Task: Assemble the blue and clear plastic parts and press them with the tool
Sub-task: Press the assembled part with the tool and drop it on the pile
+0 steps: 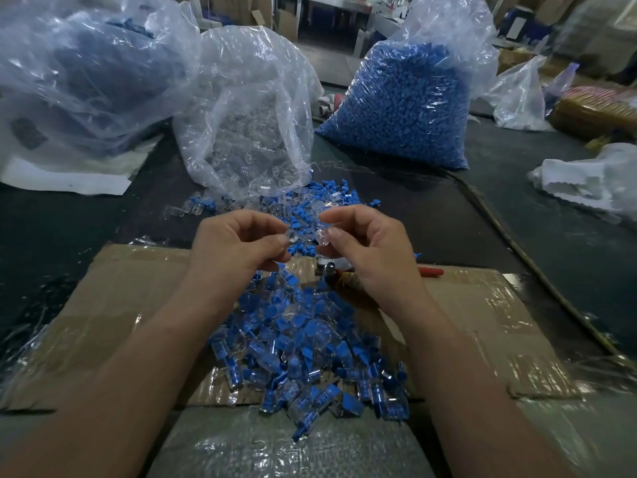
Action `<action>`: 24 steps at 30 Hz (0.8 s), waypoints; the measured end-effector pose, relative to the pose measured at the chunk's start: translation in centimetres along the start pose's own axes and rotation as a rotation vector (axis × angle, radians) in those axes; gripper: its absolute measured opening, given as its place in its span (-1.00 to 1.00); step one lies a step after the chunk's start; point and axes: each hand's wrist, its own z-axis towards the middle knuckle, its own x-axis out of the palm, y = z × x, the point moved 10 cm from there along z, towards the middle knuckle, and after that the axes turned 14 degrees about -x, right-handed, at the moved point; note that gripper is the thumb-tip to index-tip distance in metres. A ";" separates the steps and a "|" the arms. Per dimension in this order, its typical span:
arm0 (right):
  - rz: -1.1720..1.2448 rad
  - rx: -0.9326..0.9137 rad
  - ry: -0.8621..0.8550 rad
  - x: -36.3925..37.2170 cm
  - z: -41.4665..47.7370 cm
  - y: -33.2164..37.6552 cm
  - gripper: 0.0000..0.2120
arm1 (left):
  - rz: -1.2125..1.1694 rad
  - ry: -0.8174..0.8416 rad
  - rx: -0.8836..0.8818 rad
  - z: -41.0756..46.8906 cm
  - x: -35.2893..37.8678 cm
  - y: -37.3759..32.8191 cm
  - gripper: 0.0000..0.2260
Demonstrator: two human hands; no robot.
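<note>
Above the far edge of the cardboard sheet [120, 305], both hands are raised with fingers curled. The left hand [238, 243] pinches a clear piece [292, 236] between thumb and forefinger. The right hand [365, 250] pinches a second clear piece [321, 237], just apart from the first. A pile of joined blue-and-clear parts [303, 357] lies mid-sheet. The red-handled tool [429, 271] rests at the sheet's far edge, partly hidden by the right hand. Loose parts [310, 198] lie on the worktop [86, 219] before a bag of clear parts [248, 132] and a bag of blue parts [403, 108].
</note>
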 end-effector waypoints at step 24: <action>-0.651 -0.021 0.297 1.6 2.9 -2.3 -0.82 | -0.052 -0.053 -0.002 0.6 -1.4 0.4 -0.85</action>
